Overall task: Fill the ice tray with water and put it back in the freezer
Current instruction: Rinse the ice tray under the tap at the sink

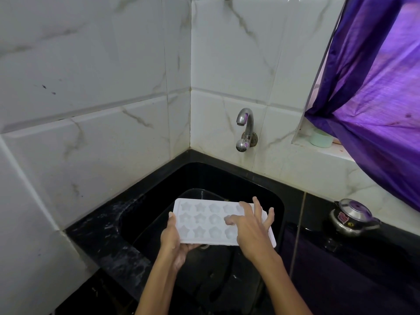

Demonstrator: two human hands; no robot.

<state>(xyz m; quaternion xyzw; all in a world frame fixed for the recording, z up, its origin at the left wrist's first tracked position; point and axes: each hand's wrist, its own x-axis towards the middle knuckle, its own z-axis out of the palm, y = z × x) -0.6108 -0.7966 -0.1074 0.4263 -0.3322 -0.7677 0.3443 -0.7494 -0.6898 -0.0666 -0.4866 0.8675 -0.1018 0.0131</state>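
White marbled wall tiles (95, 71), purple curtain (372, 92), black counter (341, 258).

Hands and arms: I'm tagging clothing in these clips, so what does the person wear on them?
Nothing shows. The left hand and right hand are bare, with no gloves, rings, watch or bracelets visible. Both forearms are bare down to the bottom edge of the frame; no sleeve comes into view.
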